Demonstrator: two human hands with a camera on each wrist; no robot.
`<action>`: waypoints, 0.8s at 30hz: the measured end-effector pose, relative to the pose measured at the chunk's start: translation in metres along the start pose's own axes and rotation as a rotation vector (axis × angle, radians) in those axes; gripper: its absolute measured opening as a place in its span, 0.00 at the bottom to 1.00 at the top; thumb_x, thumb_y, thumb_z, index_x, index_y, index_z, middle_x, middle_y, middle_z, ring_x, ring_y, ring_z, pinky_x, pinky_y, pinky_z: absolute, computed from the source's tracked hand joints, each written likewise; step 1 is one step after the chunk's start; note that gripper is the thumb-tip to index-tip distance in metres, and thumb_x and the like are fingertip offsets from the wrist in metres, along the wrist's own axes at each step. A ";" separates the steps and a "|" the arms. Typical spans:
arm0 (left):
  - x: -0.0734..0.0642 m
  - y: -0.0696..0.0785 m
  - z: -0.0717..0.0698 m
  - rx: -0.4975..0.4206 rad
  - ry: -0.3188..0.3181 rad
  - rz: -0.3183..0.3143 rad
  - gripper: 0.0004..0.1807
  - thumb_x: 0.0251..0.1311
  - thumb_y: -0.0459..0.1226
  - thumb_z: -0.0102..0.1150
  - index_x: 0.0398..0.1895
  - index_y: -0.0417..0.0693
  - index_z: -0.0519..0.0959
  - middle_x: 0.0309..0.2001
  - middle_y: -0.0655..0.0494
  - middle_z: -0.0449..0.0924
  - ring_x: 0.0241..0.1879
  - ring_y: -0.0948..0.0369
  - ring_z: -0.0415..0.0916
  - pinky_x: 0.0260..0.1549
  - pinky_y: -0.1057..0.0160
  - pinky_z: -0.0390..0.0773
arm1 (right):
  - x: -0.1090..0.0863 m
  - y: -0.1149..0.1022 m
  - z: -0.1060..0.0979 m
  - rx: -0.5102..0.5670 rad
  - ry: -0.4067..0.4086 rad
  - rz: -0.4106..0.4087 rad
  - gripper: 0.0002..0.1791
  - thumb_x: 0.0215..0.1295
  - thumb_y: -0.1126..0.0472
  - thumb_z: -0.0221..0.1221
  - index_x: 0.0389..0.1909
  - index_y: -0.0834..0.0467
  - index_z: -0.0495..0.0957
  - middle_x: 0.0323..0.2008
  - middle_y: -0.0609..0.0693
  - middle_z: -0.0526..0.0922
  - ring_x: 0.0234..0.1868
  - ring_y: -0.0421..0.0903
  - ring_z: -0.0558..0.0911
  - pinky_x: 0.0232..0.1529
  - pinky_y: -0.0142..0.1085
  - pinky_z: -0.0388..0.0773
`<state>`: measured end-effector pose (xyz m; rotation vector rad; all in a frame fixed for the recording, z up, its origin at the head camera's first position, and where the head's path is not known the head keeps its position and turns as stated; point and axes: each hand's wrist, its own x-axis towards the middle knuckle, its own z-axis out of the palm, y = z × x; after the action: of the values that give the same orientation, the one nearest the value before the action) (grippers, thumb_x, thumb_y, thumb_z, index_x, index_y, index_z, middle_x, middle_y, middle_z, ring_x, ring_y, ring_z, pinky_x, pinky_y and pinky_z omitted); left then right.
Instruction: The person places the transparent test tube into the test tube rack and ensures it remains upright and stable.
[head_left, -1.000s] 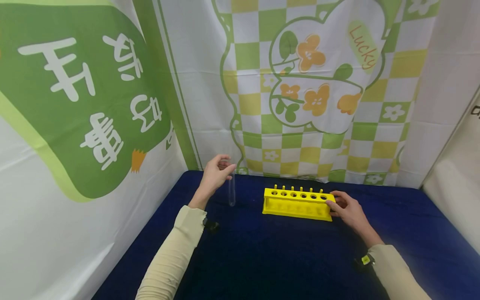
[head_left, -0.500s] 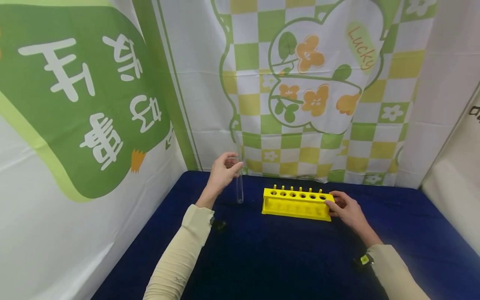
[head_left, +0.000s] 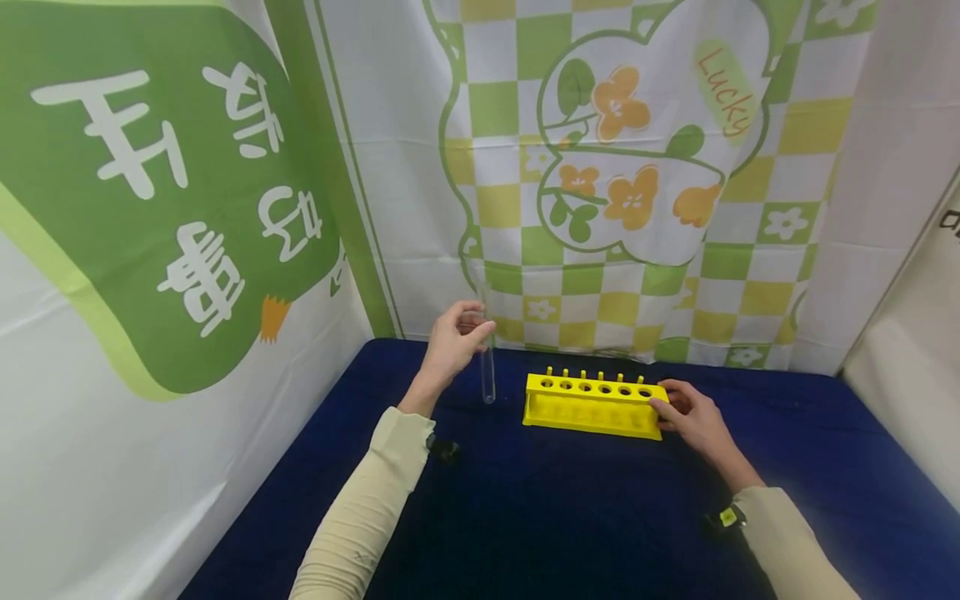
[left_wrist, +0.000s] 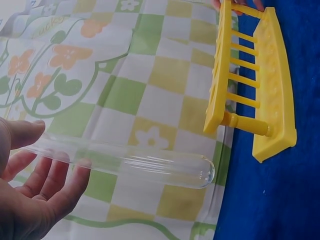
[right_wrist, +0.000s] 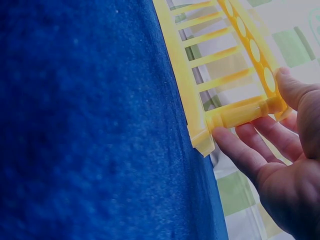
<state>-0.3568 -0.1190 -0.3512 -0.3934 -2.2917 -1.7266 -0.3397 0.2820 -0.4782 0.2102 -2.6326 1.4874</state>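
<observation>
My left hand pinches a clear glass test tube between thumb and fingers. The tube hangs upright, rounded end down, a short way left of a yellow test tube rack. In the left wrist view the tube looks see-through, with nothing visible inside. The rack stands on the table with a row of round holes along its top and several pegs behind; no tube sits in it. My right hand holds the rack's right end, thumb on the top bar and fingers at the end post.
A dark blue cloth covers the table. Behind it hangs a checked green, yellow and white curtain, close beyond the rack. A white and green printed sheet closes off the left side.
My left hand has moved right with the test tube, bringing it nearer the rack's left end. The right hand and the rack have stayed in place.
</observation>
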 end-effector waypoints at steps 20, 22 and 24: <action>0.003 0.001 0.018 -0.047 0.006 0.062 0.20 0.64 0.38 0.63 0.57 0.45 0.73 0.47 0.41 0.79 0.44 0.50 0.80 0.41 0.51 0.85 | 0.000 0.000 0.001 0.002 -0.004 -0.003 0.38 0.66 0.41 0.59 0.67 0.60 0.64 0.52 0.67 0.78 0.49 0.59 0.82 0.39 0.40 0.86; 0.004 0.003 0.021 -0.047 0.011 0.068 0.19 0.64 0.38 0.63 0.57 0.46 0.73 0.47 0.42 0.79 0.44 0.50 0.80 0.40 0.52 0.85 | 0.000 0.001 0.000 0.002 0.001 -0.002 0.38 0.66 0.41 0.58 0.68 0.60 0.64 0.52 0.67 0.78 0.49 0.59 0.82 0.39 0.40 0.86; 0.006 0.005 0.024 -0.060 0.013 0.075 0.19 0.64 0.38 0.63 0.56 0.46 0.74 0.46 0.42 0.79 0.43 0.50 0.80 0.41 0.49 0.84 | -0.001 0.001 0.000 0.003 0.004 -0.002 0.37 0.66 0.41 0.58 0.68 0.60 0.64 0.52 0.67 0.78 0.50 0.60 0.82 0.40 0.41 0.85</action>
<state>-0.3611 -0.0945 -0.3515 -0.4727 -2.1915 -1.7587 -0.3391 0.2828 -0.4788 0.2096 -2.6264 1.4901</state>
